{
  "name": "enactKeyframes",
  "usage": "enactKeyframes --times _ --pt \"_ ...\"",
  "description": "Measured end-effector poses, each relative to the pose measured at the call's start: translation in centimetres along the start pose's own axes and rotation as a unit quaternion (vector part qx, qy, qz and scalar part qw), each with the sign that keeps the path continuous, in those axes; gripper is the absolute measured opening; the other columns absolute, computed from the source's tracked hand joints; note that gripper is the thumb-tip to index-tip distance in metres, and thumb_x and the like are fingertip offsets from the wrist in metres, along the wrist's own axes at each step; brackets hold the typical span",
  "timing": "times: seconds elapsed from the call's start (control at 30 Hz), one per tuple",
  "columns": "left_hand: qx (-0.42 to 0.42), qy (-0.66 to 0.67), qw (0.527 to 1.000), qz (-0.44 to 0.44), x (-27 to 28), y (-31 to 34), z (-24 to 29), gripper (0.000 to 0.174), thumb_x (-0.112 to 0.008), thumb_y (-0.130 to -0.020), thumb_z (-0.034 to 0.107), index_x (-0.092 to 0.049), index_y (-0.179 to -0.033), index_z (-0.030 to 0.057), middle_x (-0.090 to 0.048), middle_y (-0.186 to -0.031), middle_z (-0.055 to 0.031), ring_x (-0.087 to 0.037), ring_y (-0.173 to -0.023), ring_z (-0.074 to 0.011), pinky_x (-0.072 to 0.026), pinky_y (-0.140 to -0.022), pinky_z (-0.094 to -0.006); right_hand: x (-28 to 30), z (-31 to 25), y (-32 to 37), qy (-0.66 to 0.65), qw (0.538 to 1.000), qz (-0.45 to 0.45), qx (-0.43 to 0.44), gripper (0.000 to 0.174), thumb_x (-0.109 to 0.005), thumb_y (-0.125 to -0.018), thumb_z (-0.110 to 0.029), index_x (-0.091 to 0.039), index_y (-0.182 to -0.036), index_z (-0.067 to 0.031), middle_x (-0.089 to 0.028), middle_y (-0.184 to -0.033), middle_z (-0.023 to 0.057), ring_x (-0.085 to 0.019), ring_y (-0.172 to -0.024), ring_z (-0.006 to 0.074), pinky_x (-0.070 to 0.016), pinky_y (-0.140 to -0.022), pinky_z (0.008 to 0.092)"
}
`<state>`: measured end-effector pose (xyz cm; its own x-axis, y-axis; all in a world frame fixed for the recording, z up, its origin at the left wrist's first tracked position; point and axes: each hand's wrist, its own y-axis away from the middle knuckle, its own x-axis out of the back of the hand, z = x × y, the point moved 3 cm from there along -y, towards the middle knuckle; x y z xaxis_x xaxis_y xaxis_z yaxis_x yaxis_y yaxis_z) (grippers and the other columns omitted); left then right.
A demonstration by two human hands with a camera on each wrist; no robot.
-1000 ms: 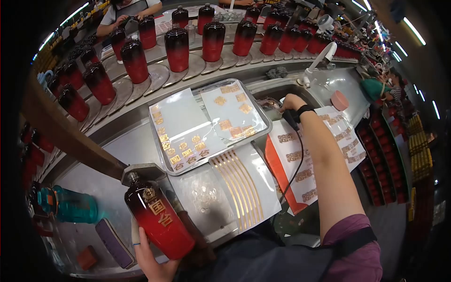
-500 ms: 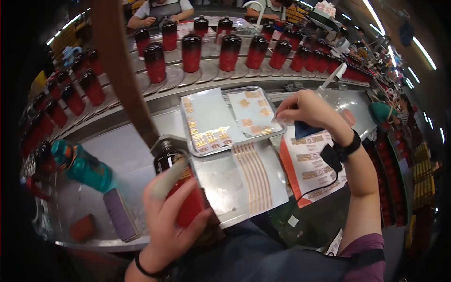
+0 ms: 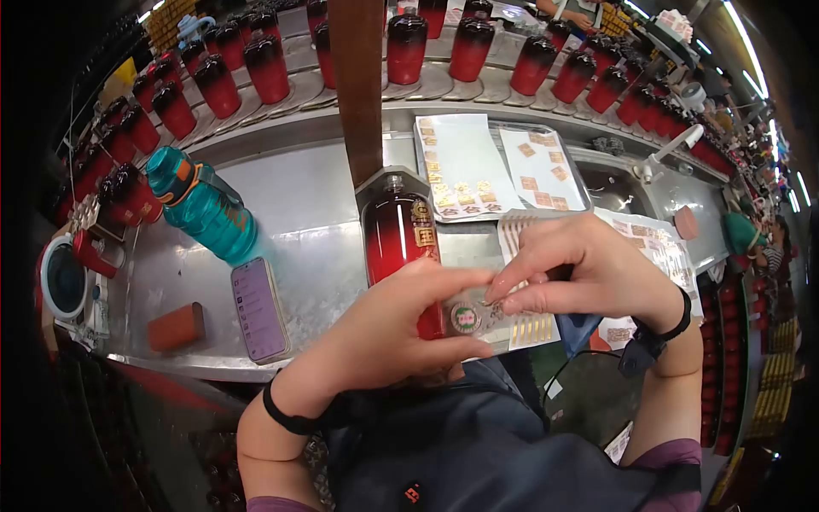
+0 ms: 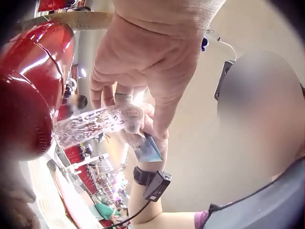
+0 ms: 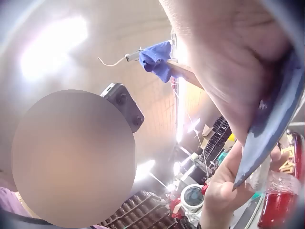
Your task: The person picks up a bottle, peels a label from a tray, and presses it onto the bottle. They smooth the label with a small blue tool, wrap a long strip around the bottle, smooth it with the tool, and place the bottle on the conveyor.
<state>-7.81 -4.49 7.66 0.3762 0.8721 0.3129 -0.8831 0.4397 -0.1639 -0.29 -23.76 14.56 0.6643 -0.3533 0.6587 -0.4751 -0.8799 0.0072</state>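
A red-and-black bottle (image 3: 392, 226) with gold characters lies in a holder by the wooden post, partly behind my left hand (image 3: 397, 311). That hand spreads thumb and fingers apart, its fingertips right at those of my right hand (image 3: 584, 264). Between thumb and forefinger my right hand pinches a clear decal film (image 4: 90, 125) with an ornate pattern. The film stretches across in front of the left fingers, and a round emblem (image 3: 466, 317) shows through the left hand's gap. A blue scraper (image 5: 271, 129) is tucked in my right palm, its pointed corner sticking out below.
Behind the hands stands a metal tray (image 3: 478, 218) with sheets of gold decals. More decal sheets (image 3: 657, 235) lie to the right, near a sink with a white tap (image 3: 674, 149). A teal water bottle (image 3: 205, 209), a phone (image 3: 258, 309) and a reddish block (image 3: 177, 327) are on the left.
My right hand has come out of the sink with the film and scraper, over to the bottle. My left hand has let go of the bottle and risen to meet it. The head view has swung left.
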Motion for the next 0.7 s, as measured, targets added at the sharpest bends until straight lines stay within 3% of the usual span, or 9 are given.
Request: enactKeyframes --times 0.03,0.07,0.17,0.2,0.33,0.43,0.53,0.6,0.7 --pt "0.038 -0.022 0.999 -0.015 0.1 0.7 -0.2 0.061 -0.087 -0.074 0.016 -0.063 -0.129 0.0070 -0.065 -0.118 -0.0100 -0.061 -0.108 -0.0211 -0.0461 -0.095 -0.0338 -0.3 0.1 0.1 -0.005 1.000 -0.002 -0.001 0.018 -0.078 -0.085 -0.023 -0.077 -0.098 -0.0102 -0.060 -0.070 0.0043 -0.054 -0.059 0.0143 -0.0418 -0.055 0.0293" --pt "0.012 -0.029 0.999 0.033 0.3 1.4 0.0 0.039 -0.086 -0.075 0.013 -0.071 -0.110 0.0065 -0.066 -0.100 -0.0062 -0.063 -0.100 -0.0187 -0.0480 -0.089 -0.0332 -0.8 0.3 0.2 -0.022 0.999 -0.012 -0.043 0.019 -0.079 -0.085 -0.023 -0.076 -0.097 -0.0089 -0.058 -0.069 0.0037 -0.053 -0.059 0.0135 -0.0409 -0.055 0.0289" --pt "0.108 0.018 0.989 0.100 0.6 4.0 -1.6 0.030 -0.085 -0.074 0.010 -0.071 -0.099 0.0055 -0.065 -0.095 -0.0055 -0.062 -0.097 -0.0199 -0.0483 -0.088 -0.0328 -2.7 2.5 0.5 -0.073 0.990 -0.031 -0.114 0.023 -0.081 -0.083 -0.024 -0.073 -0.093 -0.0058 -0.054 -0.069 0.0019 -0.049 -0.059 0.0114 -0.0387 -0.054 0.0279" --pt "0.123 0.021 0.980 0.152 0.7 4.5 -1.8 0.021 -0.083 -0.075 0.008 -0.069 -0.089 0.0050 -0.065 -0.095 -0.0056 -0.060 -0.101 -0.0212 -0.0456 -0.093 -0.0350 -3.6 3.5 0.4 -0.096 0.988 -0.033 -0.113 0.021 -0.081 -0.083 -0.024 -0.073 -0.092 -0.0059 -0.055 -0.071 0.0019 -0.048 -0.059 0.0110 -0.0385 -0.054 0.0277" --pt "0.120 -0.098 0.974 0.165 1.0 5.4 -3.4 0.016 -0.081 -0.077 0.007 -0.069 -0.085 0.0052 -0.065 -0.095 -0.0060 -0.057 -0.108 -0.0223 -0.0404 -0.102 -0.0379 -6.5 7.3 0.0 -0.177 0.976 0.008 -0.123 0.019 -0.081 -0.083 -0.022 -0.071 -0.086 -0.0064 -0.057 -0.075 0.0006 -0.048 -0.065 0.0080 -0.0386 -0.059 0.0251" --pt "0.080 -0.208 0.953 0.203 0.5 5.2 -4.6 0.014 -0.080 -0.080 0.012 -0.069 -0.086 0.0077 -0.063 -0.111 -0.0102 -0.053 -0.111 -0.0256 -0.0385 -0.104 -0.0425 -8.2 9.6 -0.1 -0.252 0.958 0.058 -0.123 0.016 -0.080 -0.084 -0.018 -0.068 -0.083 -0.0069 -0.059 -0.082 -0.0018 -0.050 -0.072 0.0049 -0.0403 -0.066 0.0229" --pt "0.090 -0.079 0.954 0.276 0.1 5.2 -5.7 0.012 -0.077 -0.082 0.007 -0.067 -0.088 0.0072 -0.057 -0.123 -0.0134 -0.052 -0.113 -0.0233 -0.0353 -0.108 -0.0437 -9.2 10.6 -0.3 -0.441 0.872 0.074 -0.196 0.013 -0.075 -0.089 -0.012 -0.066 -0.083 -0.0051 -0.065 -0.097 0.0029 -0.056 -0.081 0.0036 -0.0436 -0.076 0.0203" --pt "0.160 0.120 0.938 0.284 -0.2 5.3 -6.6 0.010 -0.072 -0.085 0.002 -0.064 -0.090 0.0048 -0.052 -0.132 -0.0147 -0.054 -0.112 -0.0181 -0.0356 -0.109 -0.0406 -9.6 10.4 -0.5 -0.476 0.851 0.095 -0.203 0.013 -0.074 -0.089 -0.013 -0.065 -0.083 -0.0052 -0.067 -0.097 0.0045 -0.058 -0.084 0.0046 -0.0449 -0.078 0.0206" --pt "0.189 0.170 0.920 0.298 -0.4 5.4 -7.1 0.009 -0.068 -0.087 -0.001 -0.061 -0.090 0.0034 -0.051 -0.135 -0.0148 -0.056 -0.107 -0.0113 -0.0375 -0.106 -0.0358 -10.4 11.2 -0.2 -0.521 0.819 0.123 -0.207 0.013 -0.072 -0.091 -0.012 -0.065 -0.083 -0.0054 -0.070 -0.101 0.0074 -0.062 -0.090 0.0067 -0.0474 -0.082 0.0216"
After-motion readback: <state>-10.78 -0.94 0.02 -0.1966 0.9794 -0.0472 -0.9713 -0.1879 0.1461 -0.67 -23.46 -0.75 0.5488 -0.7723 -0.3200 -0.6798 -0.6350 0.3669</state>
